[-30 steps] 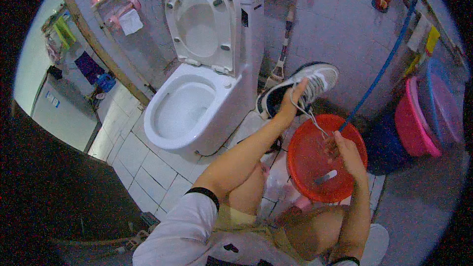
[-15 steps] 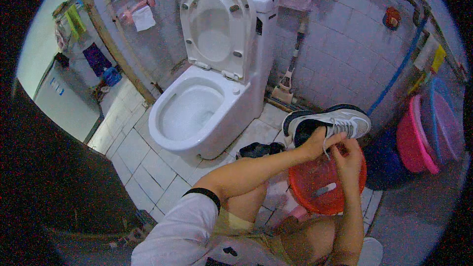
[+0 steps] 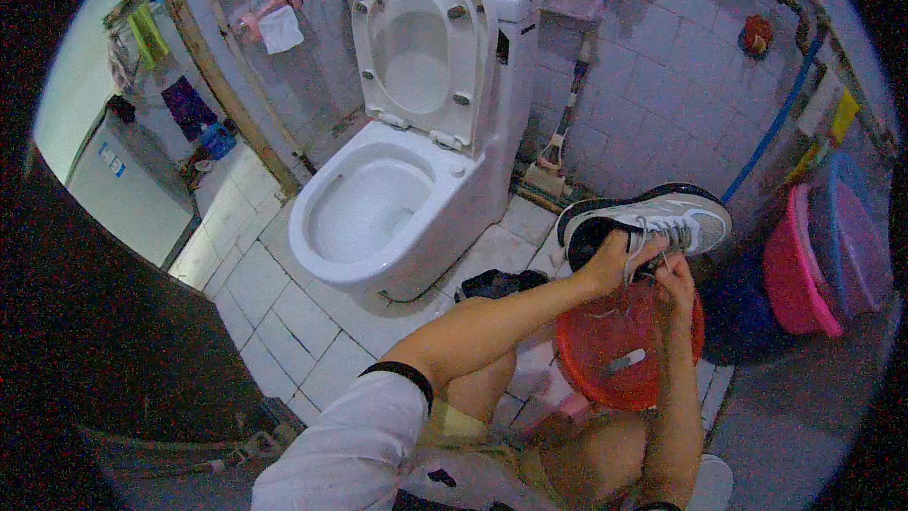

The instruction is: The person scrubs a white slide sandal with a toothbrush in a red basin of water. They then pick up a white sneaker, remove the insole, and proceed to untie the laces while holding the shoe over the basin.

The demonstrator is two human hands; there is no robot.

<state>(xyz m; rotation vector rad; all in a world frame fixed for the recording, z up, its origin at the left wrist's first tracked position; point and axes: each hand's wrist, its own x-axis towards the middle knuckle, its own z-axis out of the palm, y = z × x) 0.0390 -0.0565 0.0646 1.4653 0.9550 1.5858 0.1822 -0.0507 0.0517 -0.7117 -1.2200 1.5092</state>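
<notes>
A grey and white sneaker (image 3: 698, 218) with a black collar is held tilted on its side above an orange-red basin (image 3: 579, 369). Its collar and tongue are gripped by my left hand (image 3: 613, 263), thumb and fingers closed near the opening. Against the lacing, my right hand (image 3: 673, 282) has its fingers pinched on the grey shoelace (image 3: 673, 233); the exact grip is partly hidden. Loose lace ends dangle below my left fingers. A small white, bar-shaped object (image 3: 628, 361) lies in the basin.
A white toilet (image 3: 312, 255) with its lid up stands ahead. Dark shoes (image 3: 501, 284) lie on the tiles beside it. To the right are a dark blue tub (image 3: 742, 317) and a pink basin (image 3: 787, 265). A long-handled brush (image 3: 549, 166) leans on the wall.
The sneaker has shifted slightly right, with its laced side turned more into view. My right hand has moved a little up and right along the laces; my left keeps its hold.
</notes>
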